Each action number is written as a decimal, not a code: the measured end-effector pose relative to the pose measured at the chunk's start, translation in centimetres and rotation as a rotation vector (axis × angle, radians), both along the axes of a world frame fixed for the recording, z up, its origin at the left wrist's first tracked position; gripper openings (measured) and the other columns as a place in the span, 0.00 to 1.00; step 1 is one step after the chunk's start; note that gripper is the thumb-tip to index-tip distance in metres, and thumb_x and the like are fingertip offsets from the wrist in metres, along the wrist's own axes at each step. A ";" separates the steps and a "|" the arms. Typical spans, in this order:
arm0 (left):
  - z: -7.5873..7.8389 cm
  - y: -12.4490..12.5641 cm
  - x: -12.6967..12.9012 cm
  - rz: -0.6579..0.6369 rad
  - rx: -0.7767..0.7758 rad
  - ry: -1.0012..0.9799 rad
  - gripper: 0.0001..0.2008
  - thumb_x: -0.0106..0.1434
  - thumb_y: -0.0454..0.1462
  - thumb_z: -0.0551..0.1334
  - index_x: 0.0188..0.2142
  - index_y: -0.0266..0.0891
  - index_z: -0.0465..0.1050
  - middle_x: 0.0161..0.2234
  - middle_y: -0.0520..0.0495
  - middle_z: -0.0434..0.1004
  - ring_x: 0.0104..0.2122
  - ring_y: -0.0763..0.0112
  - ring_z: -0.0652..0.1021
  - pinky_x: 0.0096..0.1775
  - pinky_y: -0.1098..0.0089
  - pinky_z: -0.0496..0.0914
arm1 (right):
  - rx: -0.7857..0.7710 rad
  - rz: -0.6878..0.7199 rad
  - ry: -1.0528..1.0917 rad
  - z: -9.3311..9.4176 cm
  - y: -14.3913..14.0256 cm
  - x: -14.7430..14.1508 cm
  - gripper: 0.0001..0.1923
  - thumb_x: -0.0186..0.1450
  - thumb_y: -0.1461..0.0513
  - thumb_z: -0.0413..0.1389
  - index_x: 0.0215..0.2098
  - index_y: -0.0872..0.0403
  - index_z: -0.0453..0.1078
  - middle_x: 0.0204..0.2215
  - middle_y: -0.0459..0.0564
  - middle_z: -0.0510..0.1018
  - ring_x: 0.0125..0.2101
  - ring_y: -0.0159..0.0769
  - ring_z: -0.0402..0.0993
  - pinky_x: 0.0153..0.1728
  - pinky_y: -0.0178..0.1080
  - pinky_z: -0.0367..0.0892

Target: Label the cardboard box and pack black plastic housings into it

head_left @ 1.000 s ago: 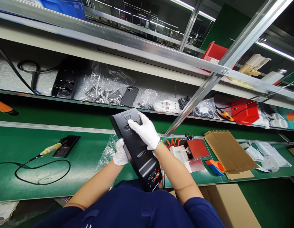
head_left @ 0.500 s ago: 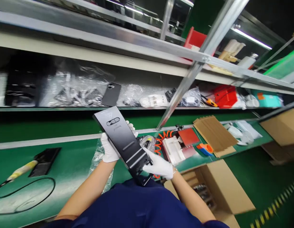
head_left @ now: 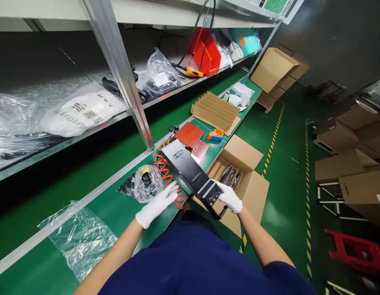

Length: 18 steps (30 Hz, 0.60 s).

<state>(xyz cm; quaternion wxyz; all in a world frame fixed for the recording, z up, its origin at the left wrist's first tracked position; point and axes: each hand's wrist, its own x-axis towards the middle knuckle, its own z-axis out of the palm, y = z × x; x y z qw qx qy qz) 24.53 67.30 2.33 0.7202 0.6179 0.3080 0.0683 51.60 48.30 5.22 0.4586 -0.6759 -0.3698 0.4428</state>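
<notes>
Right hand [head_left: 230, 199] is gripping the near end of the black panel [head_left: 191, 174], which hangs out past the surface [head_left: 116, 205] edge, right over the open cardboard box [head_left: 239, 172]. Left hand [head_left: 157, 203] lies open, fingers flat, touching the orange coiled hose [head_left: 165, 172] just beside the bagged part [head_left: 143, 182].

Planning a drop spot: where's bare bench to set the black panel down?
Bare green bench between the flat plastic sheet and the bagged part, left of the left hand. Crowded from the orange hose past the red plate to the cardboard dividers. The right hand holds the panel over the open box.
</notes>
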 end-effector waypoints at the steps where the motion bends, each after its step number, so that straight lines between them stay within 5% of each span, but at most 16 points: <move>1: -1.0 -0.3 -0.4 -0.066 0.056 0.091 0.48 0.57 0.61 0.64 0.69 0.38 0.60 0.69 0.33 0.61 0.67 0.46 0.66 0.69 0.49 0.57 | -0.036 -0.051 -0.026 -0.3 -1.7 1.6 0.38 0.55 0.48 0.67 0.61 0.52 0.73 0.61 0.56 0.75 0.64 0.57 0.68 0.69 0.56 0.56; 6: -6.8 -1.9 -6.0 -0.232 0.386 0.647 0.42 0.59 0.54 0.60 0.69 0.35 0.62 0.69 0.33 0.61 0.68 0.44 0.64 0.68 0.50 0.57 | -0.241 -0.102 -0.098 -2.3 -6.0 7.4 0.34 0.52 0.57 0.63 0.57 0.54 0.76 0.59 0.54 0.77 0.63 0.54 0.69 0.69 0.52 0.57; 10: -11.0 -5.0 -10.7 -0.240 0.344 0.958 0.47 0.59 0.49 0.57 0.70 0.20 0.53 0.71 0.22 0.50 0.70 0.42 0.59 0.68 0.53 0.54 | -0.281 -0.034 -0.088 -4.3 -4.5 9.6 0.34 0.51 0.61 0.61 0.58 0.55 0.76 0.59 0.53 0.77 0.62 0.51 0.71 0.68 0.50 0.59; 14: -12.8 -8.8 -12.5 -0.179 0.295 1.102 0.47 0.58 0.48 0.58 0.69 0.16 0.51 0.70 0.13 0.45 0.65 0.33 0.66 0.62 0.47 0.62 | -0.256 0.051 -0.058 -5.8 -2.2 11.7 0.36 0.50 0.66 0.58 0.59 0.54 0.75 0.59 0.52 0.77 0.62 0.48 0.71 0.67 0.48 0.61; 18: -13.9 -11.1 -12.3 -0.161 0.340 1.174 0.48 0.59 0.48 0.57 0.69 0.15 0.48 0.71 0.12 0.40 0.66 0.30 0.63 0.63 0.49 0.59 | -0.251 0.102 -0.043 -6.7 -0.5 14.0 0.40 0.46 0.70 0.54 0.59 0.56 0.75 0.59 0.53 0.77 0.62 0.47 0.71 0.67 0.46 0.61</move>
